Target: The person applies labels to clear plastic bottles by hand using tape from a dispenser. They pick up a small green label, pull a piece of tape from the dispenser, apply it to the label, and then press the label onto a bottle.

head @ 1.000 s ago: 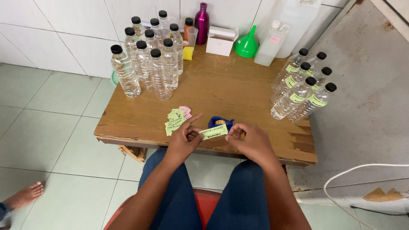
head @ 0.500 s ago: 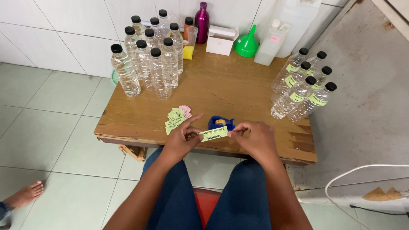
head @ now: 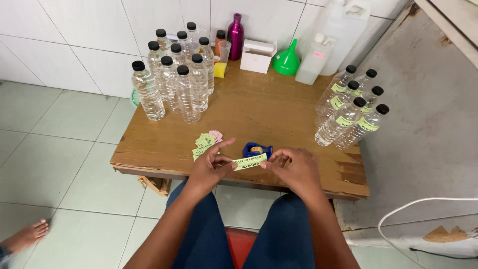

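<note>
Fingers of our left hand [head: 211, 167] and right hand [head: 294, 167] pinch the two ends of a pale green label strip [head: 249, 162], stretched flat over the wooden table's [head: 259, 107] front edge. Since a second ago it has barely shifted, so we read the label as readied, not yet applied. Behind it sits the blue tape dispenser [head: 256, 149]; loose labels [head: 204, 144] lie left.

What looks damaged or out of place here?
The wooden table is chipped and splintered at its front right corner, and a broken piece juts from under the front left edge. The labelled bottles lean over while the unlabelled ones stand upright. No spills visible.
</note>
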